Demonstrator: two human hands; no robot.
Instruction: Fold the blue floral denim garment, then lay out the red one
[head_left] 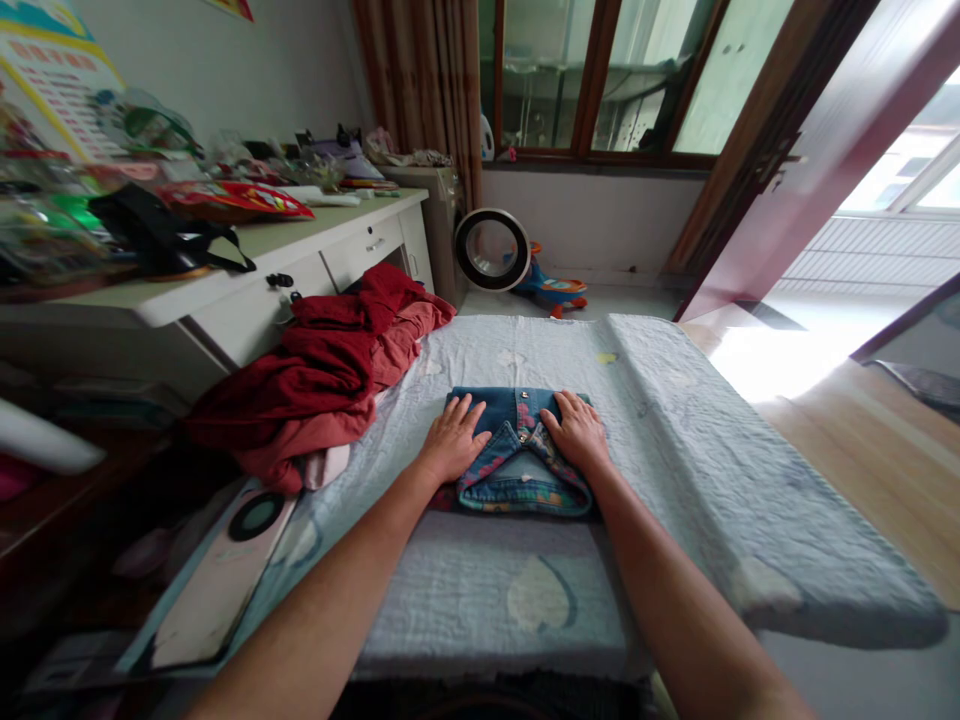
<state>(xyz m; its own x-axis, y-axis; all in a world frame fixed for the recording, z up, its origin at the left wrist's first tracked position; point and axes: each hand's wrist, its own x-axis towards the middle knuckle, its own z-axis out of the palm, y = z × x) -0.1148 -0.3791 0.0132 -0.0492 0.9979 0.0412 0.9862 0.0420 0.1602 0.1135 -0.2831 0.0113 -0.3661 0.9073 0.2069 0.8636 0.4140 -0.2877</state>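
A folded denim shirt (501, 405) with a flowered collar and a buttoned placket lies on the cloth-covered table, its collar toward me. My left hand (451, 438) rests flat on the shirt's left side, fingers spread. On the opposite side my right hand (577, 432) lies flat too, its fingers stretched out over the fabric near the placket. Both palms press on the garment without grasping it. Parts of the shirt are hidden under my hands.
Heaped red cloth (322, 360) lies at the table's left edge. A pale patterned cover (660, 440) spreads over the table. Beyond the heap stands a cluttered white desk (360, 225). A washing machine with its round door (493, 250) open and a blue-orange ride-on toy (551, 288) are behind.
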